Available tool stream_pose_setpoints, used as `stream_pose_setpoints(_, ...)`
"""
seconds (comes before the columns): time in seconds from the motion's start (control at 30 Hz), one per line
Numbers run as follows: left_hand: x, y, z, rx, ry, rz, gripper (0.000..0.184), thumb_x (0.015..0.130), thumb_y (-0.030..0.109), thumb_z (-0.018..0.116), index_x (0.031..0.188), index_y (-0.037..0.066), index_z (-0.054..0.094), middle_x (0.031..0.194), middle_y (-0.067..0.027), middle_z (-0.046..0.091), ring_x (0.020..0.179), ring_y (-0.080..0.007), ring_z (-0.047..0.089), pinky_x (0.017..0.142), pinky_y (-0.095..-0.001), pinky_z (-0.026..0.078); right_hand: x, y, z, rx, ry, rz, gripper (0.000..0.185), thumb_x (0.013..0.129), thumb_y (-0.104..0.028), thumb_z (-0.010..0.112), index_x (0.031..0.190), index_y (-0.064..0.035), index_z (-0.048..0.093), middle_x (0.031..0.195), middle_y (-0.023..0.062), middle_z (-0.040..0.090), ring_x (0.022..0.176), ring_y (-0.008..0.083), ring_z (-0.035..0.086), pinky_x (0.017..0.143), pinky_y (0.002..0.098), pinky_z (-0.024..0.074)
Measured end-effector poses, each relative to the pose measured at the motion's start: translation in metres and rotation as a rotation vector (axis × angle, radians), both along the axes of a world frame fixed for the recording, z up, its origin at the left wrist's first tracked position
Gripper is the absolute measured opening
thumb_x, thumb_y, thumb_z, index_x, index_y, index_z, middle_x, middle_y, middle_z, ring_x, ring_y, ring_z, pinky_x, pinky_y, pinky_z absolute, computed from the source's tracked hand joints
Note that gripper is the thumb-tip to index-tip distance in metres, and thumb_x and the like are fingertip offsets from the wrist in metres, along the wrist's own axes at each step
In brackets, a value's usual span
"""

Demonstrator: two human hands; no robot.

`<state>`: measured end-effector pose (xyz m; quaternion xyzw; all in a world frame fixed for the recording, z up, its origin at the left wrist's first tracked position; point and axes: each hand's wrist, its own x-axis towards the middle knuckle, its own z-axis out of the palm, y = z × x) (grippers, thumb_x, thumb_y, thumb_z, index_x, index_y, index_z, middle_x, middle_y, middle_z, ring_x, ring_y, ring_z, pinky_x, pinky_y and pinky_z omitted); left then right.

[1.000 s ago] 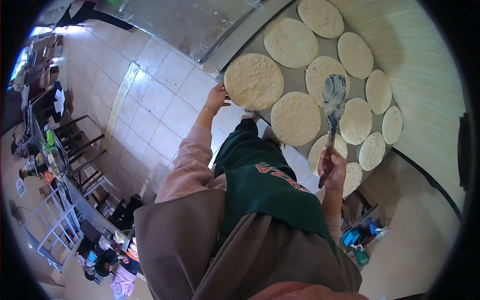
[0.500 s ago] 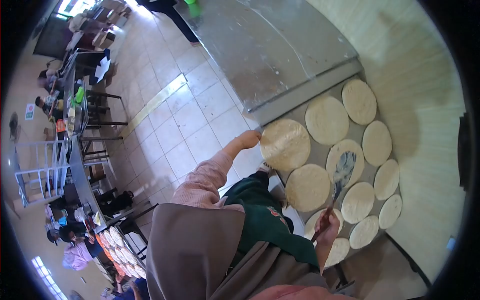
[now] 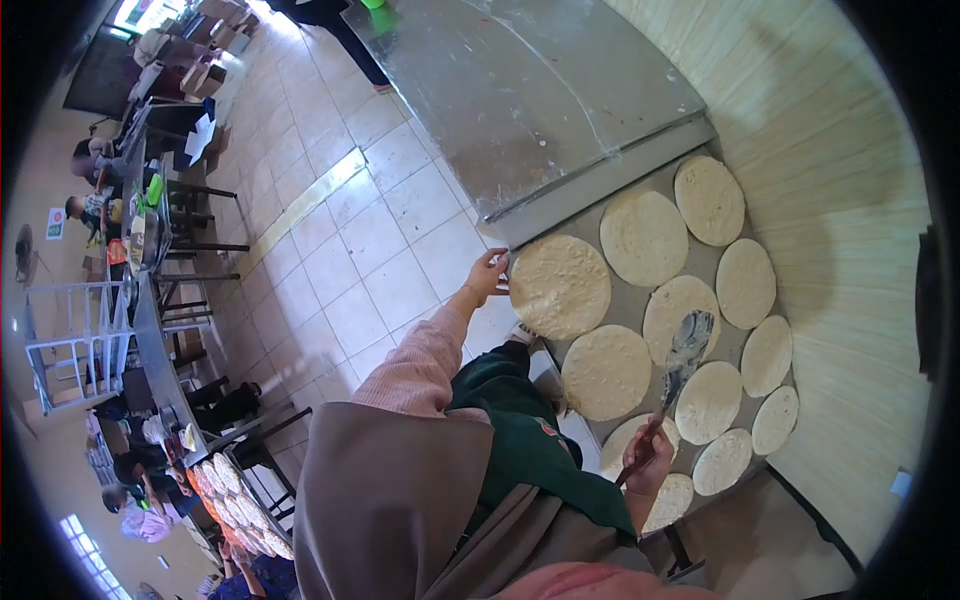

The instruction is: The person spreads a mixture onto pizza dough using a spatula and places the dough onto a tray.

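Observation:
Several round, flat, pale dough discs (image 3: 605, 372) lie spread over a grey table (image 3: 590, 232). My right hand (image 3: 652, 458) is closed around the brown handle of a spatula (image 3: 690, 345), whose smeared blade is over a disc near the middle. At the table's left edge my left hand (image 3: 488, 275) is beside the nearest large disc (image 3: 560, 287), its fingers apart and nothing visible in them.
A bare metal table (image 3: 540, 100) adjoins the dough table at the top. A pale wall (image 3: 830, 200) runs along the right. Far left, people (image 3: 150, 520) are near long tables, a white rack (image 3: 80, 345) and a tray of round pieces (image 3: 235, 505).
The view has swung, so the dough table sits lower and more metal table shows. My left hand's fingers have opened at the disc's edge. The spatula remains in my right hand.

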<state>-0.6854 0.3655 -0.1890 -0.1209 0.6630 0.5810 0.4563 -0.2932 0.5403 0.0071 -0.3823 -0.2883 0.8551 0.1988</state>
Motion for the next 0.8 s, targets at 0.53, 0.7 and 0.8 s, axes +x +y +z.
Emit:
stream_pose_setpoints(0.53, 0.014, -0.003, -0.021, 0.071, 0.034, 0.042, 0.030, 0.097, 0.023, 0.054, 0.126, 0.017, 0.047, 0.108, -0.0088, 0.059, 0.086, -0.0232, 0.062, 0.072, -0.0421, 0.057, 0.020, 0.005, -0.013, -0.009, 0.013, 0.027, 0.042, 0.089, -0.022, 0.055, 0.119, 0.0076, 0.053, 0.087, 0.0118, 0.061, 0.046, 0.0173, 0.054, 0.039, 0.0264, 0.0449)
stream_pose_setpoints(0.7, -0.005, -0.005, -0.015, 0.030, 0.013, -0.062, 0.031, 0.097, 0.024, 0.053, 0.128, 0.021, 0.050, 0.104, -0.0075, 0.058, 0.085, -0.0244, 0.062, 0.072, -0.0452, 0.057, 0.018, 0.005, -0.009, 0.009, -0.005, 0.015, 0.043, 0.089, -0.023, 0.055, 0.119, 0.0076, 0.052, 0.087, 0.0114, 0.061, 0.046, 0.0165, 0.054, 0.039, 0.0255, 0.0444)
stream_pose_setpoints(0.8, -0.020, -0.004, -0.014, -0.354, 0.539, -0.471, 0.037, 0.093, 0.031, 0.053, 0.126, 0.014, 0.056, 0.109, -0.0140, 0.066, 0.096, -0.0355, 0.064, 0.078, -0.0471, 0.051, 0.022, 0.005, -0.010, 0.017, 0.004, -0.012, 0.044, 0.088, -0.024, 0.055, 0.119, 0.0079, 0.052, 0.087, 0.0114, 0.061, 0.046, 0.0162, 0.055, 0.039, 0.0249, 0.0436)
